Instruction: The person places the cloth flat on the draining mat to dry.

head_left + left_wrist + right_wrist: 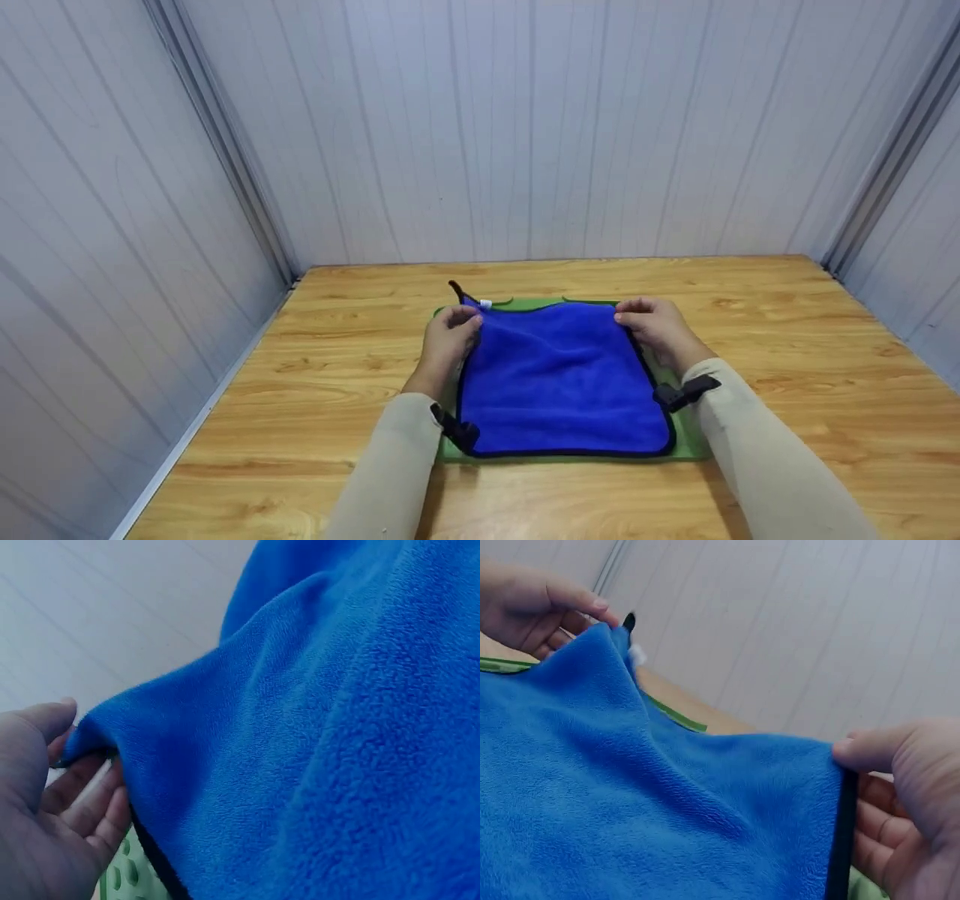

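Note:
A blue plush towel (559, 382) with black edging is spread in front of me over a green board (690, 448). Near its far left corner, my left hand (444, 343) pinches the edge between thumb and fingers. Just beyond that hand, a black loop and a small white tag (486, 304) stick out. My right hand (660, 328) pinches the far right corner, thumb on top. In the right wrist view the towel's far edge (780, 741) is lifted and sags between both hands. Raised oval bumps show on the board (135, 870) in the left wrist view; the towel hides most of it.
Board and towel lie on a wood-grain table (337, 360). Pale panel walls (495, 135) rise behind it and on both sides. Each forearm has a light sleeve (390, 465) with a black strap (686, 392) near the wrist.

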A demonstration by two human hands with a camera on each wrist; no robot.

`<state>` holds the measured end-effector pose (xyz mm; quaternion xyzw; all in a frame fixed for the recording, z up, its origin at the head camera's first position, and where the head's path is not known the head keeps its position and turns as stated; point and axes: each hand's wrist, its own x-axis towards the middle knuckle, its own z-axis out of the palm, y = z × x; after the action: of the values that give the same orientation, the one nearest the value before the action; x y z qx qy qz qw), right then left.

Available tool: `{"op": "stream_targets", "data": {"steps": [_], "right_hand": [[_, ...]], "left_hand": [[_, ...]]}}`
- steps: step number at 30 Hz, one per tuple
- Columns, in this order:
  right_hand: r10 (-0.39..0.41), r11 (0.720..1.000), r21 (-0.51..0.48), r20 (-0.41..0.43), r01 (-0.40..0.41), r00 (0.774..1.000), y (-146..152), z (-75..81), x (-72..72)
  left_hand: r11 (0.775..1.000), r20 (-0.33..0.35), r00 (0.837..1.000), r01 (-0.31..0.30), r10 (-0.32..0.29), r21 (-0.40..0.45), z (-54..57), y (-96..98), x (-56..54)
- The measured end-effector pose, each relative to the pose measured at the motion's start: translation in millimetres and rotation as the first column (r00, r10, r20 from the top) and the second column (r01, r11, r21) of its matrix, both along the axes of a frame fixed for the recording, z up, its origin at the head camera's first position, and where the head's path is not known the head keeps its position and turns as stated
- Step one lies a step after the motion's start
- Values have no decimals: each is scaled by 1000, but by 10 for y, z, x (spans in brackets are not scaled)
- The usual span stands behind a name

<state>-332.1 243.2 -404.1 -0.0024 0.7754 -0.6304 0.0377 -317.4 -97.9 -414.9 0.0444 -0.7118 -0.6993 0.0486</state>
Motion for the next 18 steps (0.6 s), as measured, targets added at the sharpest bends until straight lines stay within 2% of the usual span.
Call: {"op": "stream_targets", "data": {"steps": [4,7,13,18], "right_hand": [[-35,999,9,-108,36,994,66,12,14],[-29,998,42,-151,36,988,115,4,5],[58,981,191,-114,-36,992,164,-41,-52],[40,961,274,-78,-17,996,144,-78,-92]], "left_hand": [[996,-42,998,-41,38,-75,12,-22,-16],[988,-89,994,-70,58,-137,13,-39,-36],[977,-113,993,-42,19,-208,-31,-54,-87],[955,-126,992,-11,-27,-295,-104,-57,-134]]}}
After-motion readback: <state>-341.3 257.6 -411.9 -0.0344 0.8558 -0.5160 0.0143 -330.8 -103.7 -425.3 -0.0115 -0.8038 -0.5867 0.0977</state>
